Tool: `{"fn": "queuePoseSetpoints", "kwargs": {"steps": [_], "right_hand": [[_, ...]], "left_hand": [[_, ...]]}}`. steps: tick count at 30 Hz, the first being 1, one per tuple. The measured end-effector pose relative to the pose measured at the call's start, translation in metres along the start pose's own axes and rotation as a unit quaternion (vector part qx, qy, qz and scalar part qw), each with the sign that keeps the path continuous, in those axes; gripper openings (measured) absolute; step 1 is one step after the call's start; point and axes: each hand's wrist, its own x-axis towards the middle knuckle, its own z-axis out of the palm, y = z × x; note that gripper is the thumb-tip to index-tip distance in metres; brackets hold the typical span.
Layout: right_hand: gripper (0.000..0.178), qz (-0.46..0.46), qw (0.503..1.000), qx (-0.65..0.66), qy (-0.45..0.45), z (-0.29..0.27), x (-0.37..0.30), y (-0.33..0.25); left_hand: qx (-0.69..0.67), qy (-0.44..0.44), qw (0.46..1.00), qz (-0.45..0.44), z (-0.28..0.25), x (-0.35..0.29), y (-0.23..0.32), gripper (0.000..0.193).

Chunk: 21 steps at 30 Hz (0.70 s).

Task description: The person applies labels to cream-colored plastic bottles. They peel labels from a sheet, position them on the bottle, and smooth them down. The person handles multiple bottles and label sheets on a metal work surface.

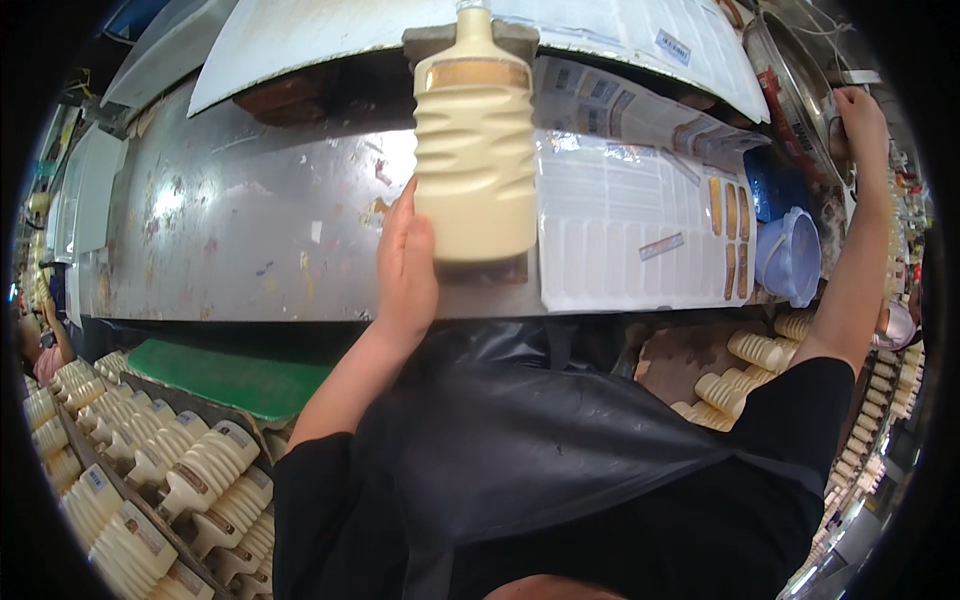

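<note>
A big cream bottle (475,170) with wavy ribs and a gold band near its shoulder lies with its neck pointing away, on a grey support (428,40). My left hand (408,270) grips its lower left side, fingers along the side and thumb toward the front. Stretched out to the far right, my right hand (862,125) is closed at the rim of a round metal basin (790,75); what its fingers hold is hidden. Right of the bottle lies a white sheet (590,225) of labels, with gold strips (731,208) near its right edge.
The metal worktable (240,200) has a white panel (330,35) raised at its back. A lilac bucket (790,258) stands at the right. Ribbed bottles fill crates (190,470) at lower left; more bottles (725,390) lie at lower right. A green board (215,378) sits below the table edge.
</note>
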Motion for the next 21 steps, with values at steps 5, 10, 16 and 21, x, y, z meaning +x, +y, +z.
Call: {"fn": "queuePoseSetpoints", "kwargs": {"steps": [5, 10, 16, 21], "right_hand": [[0.027, -0.107, 0.932, 0.314, -0.144, -0.066, -0.126, -0.139], [0.020, -0.240, 0.774, 0.551, -0.202, -0.086, -0.232, -0.257], [0.019, 0.006, 0.549, 0.743, -0.382, -0.081, -0.306, -0.326], [0.019, 0.072, 0.529, 0.778, -0.330, -0.045, -0.327, -0.340]], "left_hand": [[-0.102, 0.033, 0.994, -0.021, 0.001, 0.000, -0.003, 0.047], [-0.123, 0.072, 0.989, -0.043, -0.005, -0.001, 0.001, 0.039], [-0.176, 0.002, 0.984, 0.020, -0.016, 0.001, 0.008, 0.048], [-0.024, 0.041, 0.999, 0.003, -0.002, 0.003, 0.005, 0.062]]}}
